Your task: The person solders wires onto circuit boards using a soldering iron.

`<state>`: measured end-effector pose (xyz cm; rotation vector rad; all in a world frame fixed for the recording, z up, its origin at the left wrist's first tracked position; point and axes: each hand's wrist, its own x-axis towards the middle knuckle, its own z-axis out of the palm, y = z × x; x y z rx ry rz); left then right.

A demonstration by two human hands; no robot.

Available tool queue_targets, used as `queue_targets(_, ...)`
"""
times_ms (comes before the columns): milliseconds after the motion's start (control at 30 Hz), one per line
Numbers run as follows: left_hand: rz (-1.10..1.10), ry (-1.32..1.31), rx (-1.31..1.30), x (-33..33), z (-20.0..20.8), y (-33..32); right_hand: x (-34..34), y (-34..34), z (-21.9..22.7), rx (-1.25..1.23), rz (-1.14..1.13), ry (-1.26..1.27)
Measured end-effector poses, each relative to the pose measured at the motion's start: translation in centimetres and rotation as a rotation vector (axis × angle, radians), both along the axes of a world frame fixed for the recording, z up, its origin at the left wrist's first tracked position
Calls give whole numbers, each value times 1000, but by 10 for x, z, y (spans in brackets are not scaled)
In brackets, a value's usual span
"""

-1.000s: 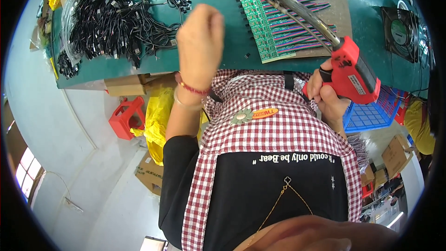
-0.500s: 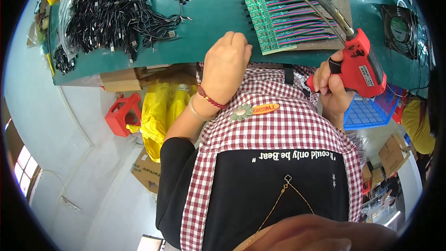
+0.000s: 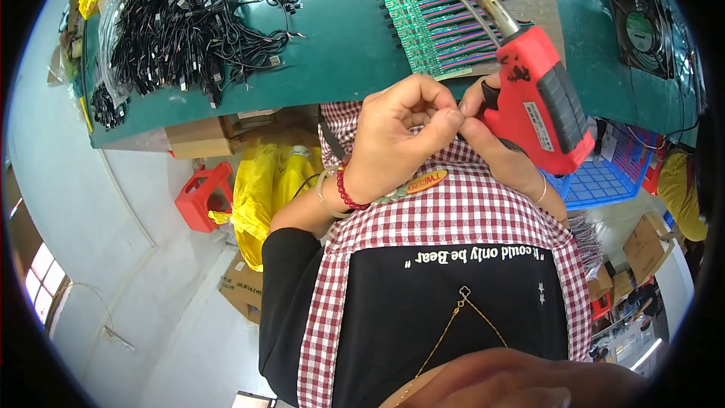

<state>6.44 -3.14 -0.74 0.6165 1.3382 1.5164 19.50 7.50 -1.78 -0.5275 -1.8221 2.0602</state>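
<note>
My right hand (image 3: 504, 160) is wrapped round the grip of a red and black soldering gun (image 3: 540, 102), whose long metal barrel points up and left over the bench. Close beside it, my left hand (image 3: 396, 132) is closed in a pinch, its thumb and forefinger meeting the tips of the right thumb and finger. Whatever lies between the fingertips is too small or hidden to make out. Just beyond the hands, a row of green circuit boards (image 3: 408, 19) with coloured wires (image 3: 462, 44) lies on a brown board (image 3: 542, 11), partly behind the barrel.
On the green bench (image 3: 332, 53), a heap of black cables (image 3: 189, 38) lies at the left. A black fan (image 3: 640, 34) stands at the right. Below the bench are a red stool (image 3: 204, 196), a yellow bag (image 3: 260, 196), a cardboard box (image 3: 200, 138) and a blue crate (image 3: 600, 181).
My left hand has moved right, its fingers now pinched against my right fingertips. The soldering gun and my right hand have come left, and the barrel now crosses the boards further left.
</note>
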Motion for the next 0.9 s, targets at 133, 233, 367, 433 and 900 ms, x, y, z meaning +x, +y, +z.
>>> queue_targets(133,-13,14,-20,1,-1,-2,2,0,-3,-30,28,-61)
queue_targets(233,49,6,-98,1,2,-2,-2,-4,-2,-68,-27,-58)
queue_targets(367,-77,237,-236,-7,6,-5,-3,-1,2,45,13,-221)
queue_targets(433,-117,369,-242,-8,7,-5,-2,-3,-1,73,-42,-228)
queue_targets(900,-92,179,-316,-47,-34,-1,15,8,-13,11,-146,-147)
